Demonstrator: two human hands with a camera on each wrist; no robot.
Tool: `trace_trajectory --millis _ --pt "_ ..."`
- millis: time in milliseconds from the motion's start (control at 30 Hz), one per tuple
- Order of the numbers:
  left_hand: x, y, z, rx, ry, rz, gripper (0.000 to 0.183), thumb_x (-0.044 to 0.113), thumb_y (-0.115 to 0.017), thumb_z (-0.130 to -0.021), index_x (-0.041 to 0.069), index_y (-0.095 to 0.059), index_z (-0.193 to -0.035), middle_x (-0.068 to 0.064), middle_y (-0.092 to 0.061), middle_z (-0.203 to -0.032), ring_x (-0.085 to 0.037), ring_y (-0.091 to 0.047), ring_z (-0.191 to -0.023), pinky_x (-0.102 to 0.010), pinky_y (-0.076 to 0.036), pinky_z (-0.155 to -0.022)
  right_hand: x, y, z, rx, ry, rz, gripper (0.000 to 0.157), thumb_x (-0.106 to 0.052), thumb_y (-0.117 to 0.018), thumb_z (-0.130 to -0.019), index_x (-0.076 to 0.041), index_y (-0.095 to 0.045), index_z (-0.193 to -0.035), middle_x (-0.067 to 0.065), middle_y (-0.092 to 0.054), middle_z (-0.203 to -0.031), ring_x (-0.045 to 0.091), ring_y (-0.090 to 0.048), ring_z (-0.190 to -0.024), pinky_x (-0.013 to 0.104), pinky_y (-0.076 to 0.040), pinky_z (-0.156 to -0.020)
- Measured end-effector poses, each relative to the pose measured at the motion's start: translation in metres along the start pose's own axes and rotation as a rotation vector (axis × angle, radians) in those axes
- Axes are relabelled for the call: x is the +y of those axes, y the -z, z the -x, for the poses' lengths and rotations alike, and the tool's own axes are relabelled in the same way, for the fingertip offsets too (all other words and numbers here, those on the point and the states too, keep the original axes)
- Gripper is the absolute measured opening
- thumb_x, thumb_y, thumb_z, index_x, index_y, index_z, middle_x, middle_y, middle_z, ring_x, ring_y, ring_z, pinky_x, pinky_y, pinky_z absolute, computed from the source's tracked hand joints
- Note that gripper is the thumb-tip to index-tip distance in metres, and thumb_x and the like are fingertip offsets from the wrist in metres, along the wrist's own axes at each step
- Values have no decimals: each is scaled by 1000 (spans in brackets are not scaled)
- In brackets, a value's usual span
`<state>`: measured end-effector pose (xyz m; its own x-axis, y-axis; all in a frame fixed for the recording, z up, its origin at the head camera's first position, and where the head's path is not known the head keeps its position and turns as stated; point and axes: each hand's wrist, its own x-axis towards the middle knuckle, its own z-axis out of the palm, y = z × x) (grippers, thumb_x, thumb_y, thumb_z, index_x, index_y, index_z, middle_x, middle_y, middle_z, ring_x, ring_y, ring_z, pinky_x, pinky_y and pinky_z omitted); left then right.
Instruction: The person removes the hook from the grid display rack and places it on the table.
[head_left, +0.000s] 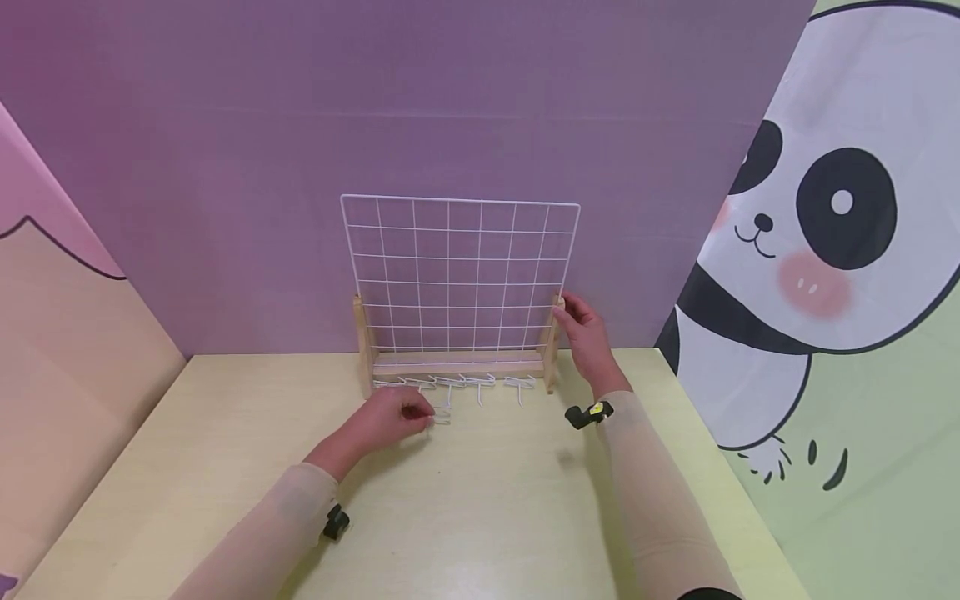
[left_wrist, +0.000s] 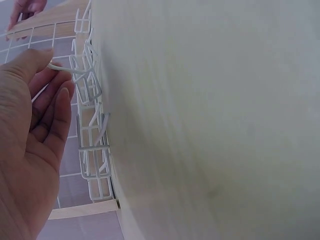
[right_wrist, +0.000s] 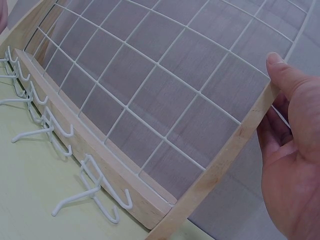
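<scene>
A white wire grid panel (head_left: 464, 259) stands upright in a wooden stand (head_left: 480, 367) with a post at each side. My right hand (head_left: 590, 340) grips the top of the right wooden post (right_wrist: 226, 159), its thumb by the grid's edge. In front of the stand, my left hand (head_left: 388, 414) pinches the end of a white wire hook (left_wrist: 75, 71) between thumb and fingers. More white wire hooks (head_left: 519, 384) lie in a row along the stand's base, partly overlapping one another. In the left wrist view the held hook overlaps that row.
The pale wooden table (head_left: 457, 517) extends toward me from the stand. Behind it rises a purple backdrop (head_left: 450, 100), close to the table's back edge. A panda picture (head_left: 847, 208) covers the right side wall.
</scene>
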<state>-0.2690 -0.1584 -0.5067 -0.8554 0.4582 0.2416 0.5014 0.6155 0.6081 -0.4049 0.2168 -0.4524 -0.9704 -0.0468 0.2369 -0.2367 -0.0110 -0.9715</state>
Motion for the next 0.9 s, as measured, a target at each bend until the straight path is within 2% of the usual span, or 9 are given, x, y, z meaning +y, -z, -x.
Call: trace_trajectory --millis 367,633,900 --pt "-5 -5 1 -78 63 89 17 10 -86 -96 4 -81 -112 6 -75 -98 -10 -66 -89 -27 -61 -80 1 -1 0 0 17 11 47 -17 -65 -114 -3 -57 -158 19 -59 -156 23 -56 -139 40 -40 -127" --pt "-6 -8 1 -83 30 30 25 8 -90 -93 0 -80 -114 2 -75 -98 -11 -68 -88 -29 -62 -82 2 -1 0 7 19 3 48 -17 -66 -113 -4 -57 -158 18 -59 -156 22 -56 -138 39 -41 -126" --pt "-5 -7 0 -96 86 8 29 8 -91 -92 0 -80 -117 2 -74 -101 -12 -67 -90 -30 -62 -84 1 -2 1 12 15 -4 47 -15 -66 -113 -3 -58 -158 17 -60 -154 20 -57 -136 38 -42 -125"
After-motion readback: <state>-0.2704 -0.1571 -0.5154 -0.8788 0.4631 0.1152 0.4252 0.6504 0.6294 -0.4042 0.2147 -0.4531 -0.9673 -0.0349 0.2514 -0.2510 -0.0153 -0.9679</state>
